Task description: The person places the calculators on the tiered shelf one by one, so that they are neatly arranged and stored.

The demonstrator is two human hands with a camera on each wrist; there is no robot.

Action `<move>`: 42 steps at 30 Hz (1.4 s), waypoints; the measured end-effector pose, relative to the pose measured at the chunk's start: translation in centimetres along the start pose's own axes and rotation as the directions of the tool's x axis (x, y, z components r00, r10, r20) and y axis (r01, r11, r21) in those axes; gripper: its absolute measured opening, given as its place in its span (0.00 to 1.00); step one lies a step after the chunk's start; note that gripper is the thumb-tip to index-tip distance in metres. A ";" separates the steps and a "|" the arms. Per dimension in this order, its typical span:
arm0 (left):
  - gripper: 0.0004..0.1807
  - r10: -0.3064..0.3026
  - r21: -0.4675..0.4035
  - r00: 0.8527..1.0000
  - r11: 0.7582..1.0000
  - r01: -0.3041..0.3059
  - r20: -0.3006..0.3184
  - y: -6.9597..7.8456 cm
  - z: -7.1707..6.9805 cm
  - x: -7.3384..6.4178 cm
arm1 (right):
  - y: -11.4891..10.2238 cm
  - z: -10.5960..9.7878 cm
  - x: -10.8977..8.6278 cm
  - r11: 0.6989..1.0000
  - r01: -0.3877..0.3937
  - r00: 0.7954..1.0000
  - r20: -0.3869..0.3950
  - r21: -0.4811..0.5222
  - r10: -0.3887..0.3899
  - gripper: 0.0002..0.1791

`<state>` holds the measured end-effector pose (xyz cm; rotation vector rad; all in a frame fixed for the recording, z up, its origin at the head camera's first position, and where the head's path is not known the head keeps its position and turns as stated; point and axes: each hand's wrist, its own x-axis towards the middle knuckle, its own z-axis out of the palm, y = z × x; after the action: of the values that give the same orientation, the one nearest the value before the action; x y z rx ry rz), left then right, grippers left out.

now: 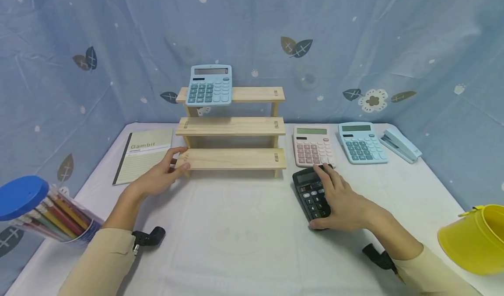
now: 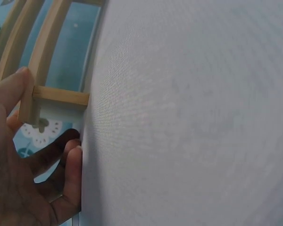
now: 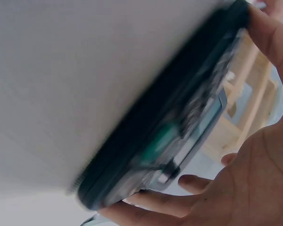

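Observation:
A three-tier wooden display stand (image 1: 230, 158) stands at the back of the table. My left hand (image 1: 159, 175) grips the left end of its lowest shelf, thumb on the near side, other fingers bent beside it. On the top shelf a light blue calculator (image 1: 210, 86) leans upright. To the right, my right hand (image 1: 346, 202) holds a black calculator (image 1: 309, 195) by its ends, the thumb at the near edge and fingertips at the far edge. In the right wrist view the black calculator (image 3: 151, 117) appears tilted and blurred; whether it touches the table is unclear.
Behind the black calculator lie a pink calculator (image 1: 313, 147), another blue calculator (image 1: 362, 143) and a light blue stapler (image 1: 400, 145). A notebook (image 1: 141, 154) lies at left, near a blue-lidded pencil jar (image 1: 51, 213). A yellow bucket (image 1: 468, 243) stands at the right edge.

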<state>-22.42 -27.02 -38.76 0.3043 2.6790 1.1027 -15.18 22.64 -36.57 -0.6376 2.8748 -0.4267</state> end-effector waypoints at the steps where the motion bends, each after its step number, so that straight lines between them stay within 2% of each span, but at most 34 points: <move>1: 0.39 -0.002 -0.001 1.000 1.000 0.002 -0.001 0.0 0.0 0.0 | 0.0 -0.1 0.0 1.000 0.002 1.000 0.013 0.019 -0.002 0.76; 6: 0.39 0.000 -0.004 1.000 1.000 0.000 0.002 0.4 0.2 -0.1 | 0.4 -0.1 -0.2 1.000 -0.002 1.000 0.016 0.032 0.002 0.77; 12: 0.39 0.019 -0.015 1.000 1.000 -0.019 0.003 0.8 0.1 -0.2 | 0.9 -0.1 -0.1 0.998 -0.030 0.998 -0.049 -0.046 0.028 0.77; 15: 0.38 0.022 -0.016 1.000 1.000 -0.022 -0.001 0.9 0.0 -0.2 | 1.1 -0.3 0.1 0.999 -0.026 0.997 -0.077 -0.036 0.024 0.78; 22: 0.38 0.013 -0.017 1.000 1.000 -0.014 -0.006 0.7 0.0 -0.2 | 1.4 -1.2 0.1 0.995 -0.005 0.993 -0.117 0.100 0.016 0.79; 26: 0.38 0.012 -0.013 1.000 1.000 -0.012 -0.010 0.6 -0.1 -0.3 | 1.6 -1.9 0.3 0.983 0.053 0.985 -0.171 0.173 -0.023 0.79; 31: 0.38 0.026 0.009 0.999 1.000 -0.026 -0.019 0.7 0.0 -0.3 | 1.7 -2.9 1.0 0.972 0.097 0.971 -0.236 0.214 -0.045 0.79; 42: 0.38 0.020 0.012 1.000 1.000 -0.020 -0.012 0.6 0.0 -0.4 | 1.2 -4.5 2.0 0.939 0.099 0.970 -0.243 0.329 -0.017 0.78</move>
<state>-21.95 -26.68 -38.27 0.3280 2.6999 1.0979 -18.45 23.86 -32.85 -0.6478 2.8924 -1.0467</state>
